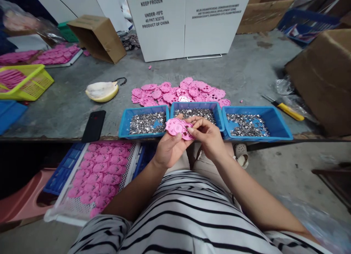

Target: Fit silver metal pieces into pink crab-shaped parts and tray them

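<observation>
A flat pink plastic piece (175, 126) with a scalloped edge and holes is held above the front of the middle tray. My left hand (168, 147) is closed on it from the left, thumb on top. My right hand (207, 134) pinches at its right end; whether a small part is between those fingertips cannot be made out. Three blue trays stand in a row: left tray (122, 122), middle tray (219, 115), right tray (282, 128). Each holds many small shiny metal bits. Behind them lies a heap of similar pink pieces (167, 95).
A black phone (94, 126) lies at the table's front edge, near a yellow-rimmed object (102, 92). A yellow-handled screwdriver (290, 111) rests at right beside a cardboard box (323, 75). A white carton (186, 27) stands behind. Below left, a white crate (65, 199) holds rows of pink pieces.
</observation>
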`<action>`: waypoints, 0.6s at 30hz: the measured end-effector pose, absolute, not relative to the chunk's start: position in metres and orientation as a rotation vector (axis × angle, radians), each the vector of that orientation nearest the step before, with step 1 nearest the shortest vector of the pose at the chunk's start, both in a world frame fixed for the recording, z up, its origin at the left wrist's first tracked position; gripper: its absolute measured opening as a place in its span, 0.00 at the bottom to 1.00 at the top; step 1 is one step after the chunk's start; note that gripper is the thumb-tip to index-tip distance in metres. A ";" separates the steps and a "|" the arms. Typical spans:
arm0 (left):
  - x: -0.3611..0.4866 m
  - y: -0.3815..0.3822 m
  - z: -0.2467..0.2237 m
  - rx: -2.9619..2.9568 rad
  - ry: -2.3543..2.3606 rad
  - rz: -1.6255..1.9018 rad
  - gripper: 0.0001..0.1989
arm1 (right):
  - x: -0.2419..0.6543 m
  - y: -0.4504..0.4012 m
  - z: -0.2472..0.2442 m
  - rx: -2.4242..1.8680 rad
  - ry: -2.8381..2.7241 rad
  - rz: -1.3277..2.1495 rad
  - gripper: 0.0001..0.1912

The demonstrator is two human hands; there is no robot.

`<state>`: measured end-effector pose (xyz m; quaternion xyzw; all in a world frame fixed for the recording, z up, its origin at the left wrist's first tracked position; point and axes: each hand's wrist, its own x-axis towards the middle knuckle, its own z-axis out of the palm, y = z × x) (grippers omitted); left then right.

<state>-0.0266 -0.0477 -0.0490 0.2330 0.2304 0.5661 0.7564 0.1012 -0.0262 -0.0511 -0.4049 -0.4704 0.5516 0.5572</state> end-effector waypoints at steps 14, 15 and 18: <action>-0.099 -0.044 -0.015 0.554 0.773 1.697 0.26 | 0.042 0.057 -0.033 -1.168 -2.448 0.533 0.10; -0.106 -0.043 -0.012 0.556 0.802 1.759 0.26 | 0.031 0.059 -0.030 -1.124 -2.671 0.433 0.11; -0.118 -0.044 -0.010 0.547 0.852 1.853 0.24 | 0.004 0.063 -0.025 -1.034 -3.106 0.254 0.13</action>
